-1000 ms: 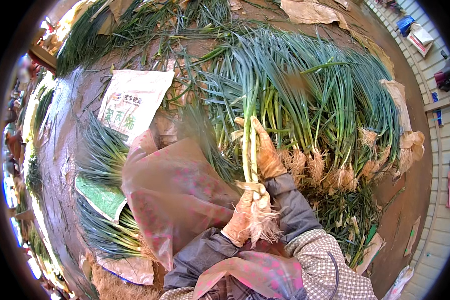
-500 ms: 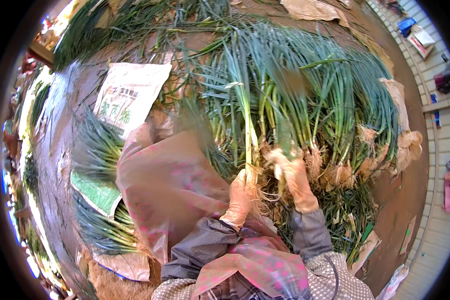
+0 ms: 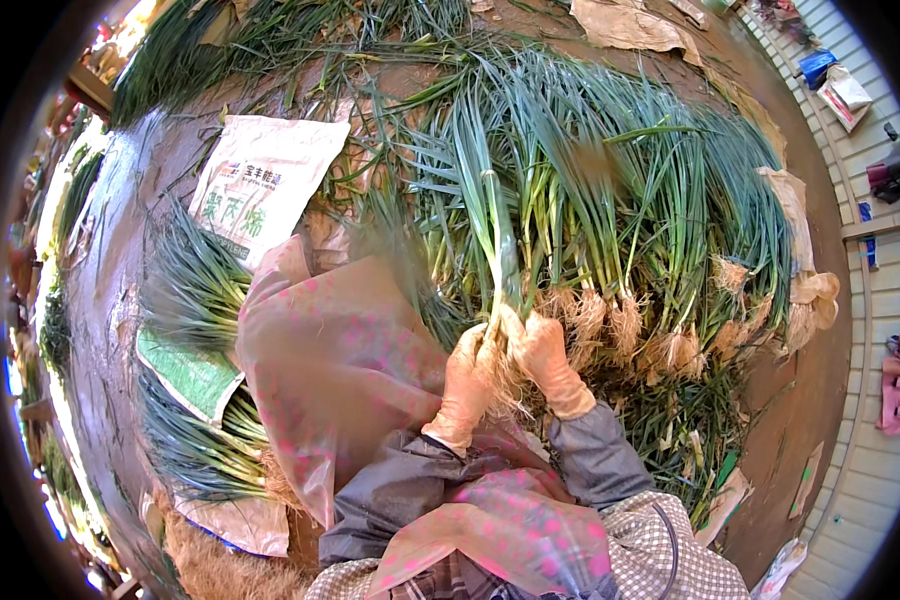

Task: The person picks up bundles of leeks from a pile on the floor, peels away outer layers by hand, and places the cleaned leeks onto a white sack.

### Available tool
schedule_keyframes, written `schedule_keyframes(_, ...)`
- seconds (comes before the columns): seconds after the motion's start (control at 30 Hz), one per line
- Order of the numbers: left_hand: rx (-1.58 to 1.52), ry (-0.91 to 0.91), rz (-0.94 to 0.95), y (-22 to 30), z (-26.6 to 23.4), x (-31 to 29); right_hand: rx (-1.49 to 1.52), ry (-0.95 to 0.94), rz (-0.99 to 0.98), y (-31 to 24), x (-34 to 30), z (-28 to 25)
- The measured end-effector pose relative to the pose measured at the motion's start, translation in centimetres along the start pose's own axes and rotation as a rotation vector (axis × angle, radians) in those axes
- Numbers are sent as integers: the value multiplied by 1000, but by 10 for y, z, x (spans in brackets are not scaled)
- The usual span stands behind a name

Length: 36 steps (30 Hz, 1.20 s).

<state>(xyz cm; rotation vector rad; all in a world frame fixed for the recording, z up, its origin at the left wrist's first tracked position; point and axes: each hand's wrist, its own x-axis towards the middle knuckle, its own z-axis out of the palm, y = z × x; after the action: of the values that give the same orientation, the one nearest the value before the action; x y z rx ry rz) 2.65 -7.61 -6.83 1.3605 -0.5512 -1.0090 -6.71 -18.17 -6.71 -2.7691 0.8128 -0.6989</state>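
Both my hands wear dirty tan gloves and meet at the root end of a green onion that stands up from them, leaves pointing away. My left hand grips its pale lower stalk from the left. My right hand closes on the same stalk and its brown roots from the right. Just beyond my hands lies a big heap of green onions with hairy root clumps facing me. A pink dotted plastic sheet covers the area to the left of my left arm.
A white woven sack lies flat at the upper left on the muddy ground. More onion bunches rest on green and white sacks at the left. Brown paper or sacking edges the heap on the right. A tiled wall with clothing runs along the far right.
One second ago my right hand was reaching up the stalk and my left held the roots low. Both hands have since come together at the onion's base, closer to the heap.
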Motion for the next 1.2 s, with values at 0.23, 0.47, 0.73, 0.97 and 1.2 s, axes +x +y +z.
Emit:
schedule_keyframes(0.23,-324,-35,-292,19,0,5,1350,-57,871,-9,-41,-126)
schedule_keyframes(0.47,-834,-93,-460,25,12,-5,-500,-1110,1125,55,-265,-203)
schedule_keyframes(0.73,-770,-165,-434,10,0,-16,1202,-423,988,6,-11,-78)
schedule_keyframes(0.97,-611,-28,-278,-8,1,-12,-61,-379,101,-5,14,-17)
schedule_keyframes(1.2,-746,-39,-362,20,3,-13,1484,186,609,-24,-24,-74)
